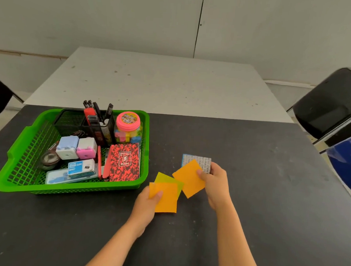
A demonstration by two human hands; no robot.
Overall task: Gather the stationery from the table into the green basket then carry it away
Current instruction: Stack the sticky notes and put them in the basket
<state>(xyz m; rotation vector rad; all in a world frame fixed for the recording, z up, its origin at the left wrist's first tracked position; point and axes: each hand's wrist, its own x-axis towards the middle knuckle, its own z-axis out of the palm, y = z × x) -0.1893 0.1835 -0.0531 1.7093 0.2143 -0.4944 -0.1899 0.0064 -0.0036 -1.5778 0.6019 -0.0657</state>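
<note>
- Your left hand (146,202) reaches forward low over the desk (248,197), its grip pinching an orange paper square (167,197) that overlaps a yellow-green one (164,178).
- Your right hand (216,186) grips another orange square (189,178) with a printed card (197,160) behind it.
- The green basket (17,149), already holding stationery, sits on the desk just left of your hands.

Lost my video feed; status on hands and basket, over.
Left hand holds orange and yellow-green notes. Right hand holds orange note and printed pad. Green basket nearly full, path clear.
</note>
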